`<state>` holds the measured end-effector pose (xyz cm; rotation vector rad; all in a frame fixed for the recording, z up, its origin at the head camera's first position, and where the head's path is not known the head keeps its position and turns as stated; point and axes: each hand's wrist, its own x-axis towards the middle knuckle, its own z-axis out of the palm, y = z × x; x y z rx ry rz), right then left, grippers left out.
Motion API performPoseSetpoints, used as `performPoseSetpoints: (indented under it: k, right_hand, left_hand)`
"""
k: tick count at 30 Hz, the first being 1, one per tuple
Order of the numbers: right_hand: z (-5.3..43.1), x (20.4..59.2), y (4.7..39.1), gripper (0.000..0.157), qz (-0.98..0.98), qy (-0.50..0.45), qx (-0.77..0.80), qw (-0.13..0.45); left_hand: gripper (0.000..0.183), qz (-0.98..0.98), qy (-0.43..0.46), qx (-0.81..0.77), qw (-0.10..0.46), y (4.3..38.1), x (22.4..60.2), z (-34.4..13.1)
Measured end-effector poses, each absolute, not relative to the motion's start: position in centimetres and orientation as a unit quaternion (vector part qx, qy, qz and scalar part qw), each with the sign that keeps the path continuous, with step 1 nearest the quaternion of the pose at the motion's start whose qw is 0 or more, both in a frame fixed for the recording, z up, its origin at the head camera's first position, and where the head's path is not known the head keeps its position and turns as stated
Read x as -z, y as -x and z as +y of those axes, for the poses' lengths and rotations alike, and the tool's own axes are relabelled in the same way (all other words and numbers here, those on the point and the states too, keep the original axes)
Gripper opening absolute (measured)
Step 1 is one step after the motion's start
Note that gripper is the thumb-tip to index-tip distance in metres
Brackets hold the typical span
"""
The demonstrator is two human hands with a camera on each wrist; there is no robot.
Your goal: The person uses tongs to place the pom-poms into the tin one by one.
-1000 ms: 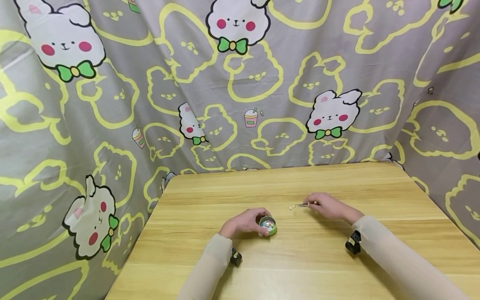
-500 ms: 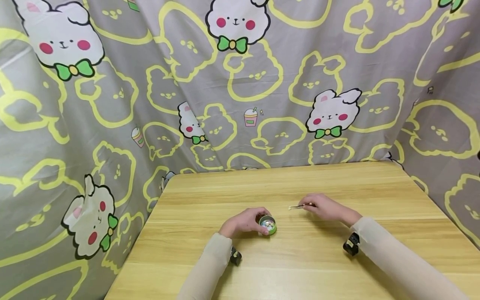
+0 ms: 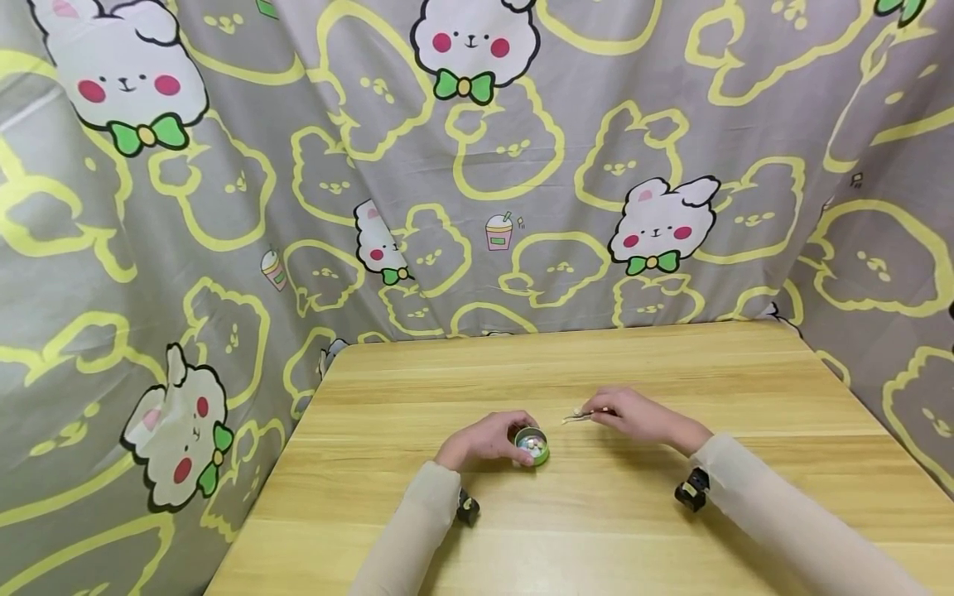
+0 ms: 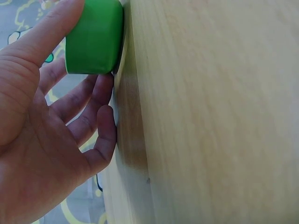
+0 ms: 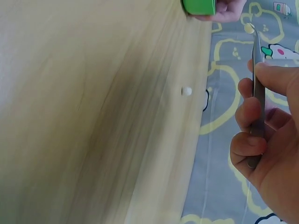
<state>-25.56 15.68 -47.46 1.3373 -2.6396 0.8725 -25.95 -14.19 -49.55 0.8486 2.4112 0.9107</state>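
My left hand (image 3: 488, 436) holds a small round green tin (image 3: 542, 458) upright on the table, thumb on the near side and fingers around the far side. Small pastel pieces (image 3: 532, 445) show inside it. In the left wrist view the tin's green wall (image 4: 96, 39) touches the thumb. To the tin's right, my right hand (image 3: 633, 415) grips metal tweezers (image 5: 258, 102) between thumb and fingers. A small pale yellow piece (image 5: 249, 28) sits at the tweezers' tip, in the air. One small white bead (image 5: 187, 91) lies on the table near the right hand.
The wooden table (image 3: 611, 530) runs back to a grey curtain (image 3: 477, 165) with yellow outlines and white cartoon animals. More curtain hangs at the left and right sides. A black wrist camera (image 3: 691, 490) sits on the right wrist, another (image 3: 467, 507) on the left.
My right hand has moved left and slightly nearer with the tweezers, so their tip is closer to the tin. The left hand and the tin have stayed in place.
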Motion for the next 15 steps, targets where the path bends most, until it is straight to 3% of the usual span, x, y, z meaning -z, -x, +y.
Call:
performPoseSetpoints:
  k: [15]
  right_hand:
    - [13.8, 47.4, 24.6, 0.017, -0.841, -0.458, -0.286, 0.021]
  left_hand:
    - [0.044, 0.869, -0.302, -0.328, 0.214, 25.8, 49.4, -14.0]
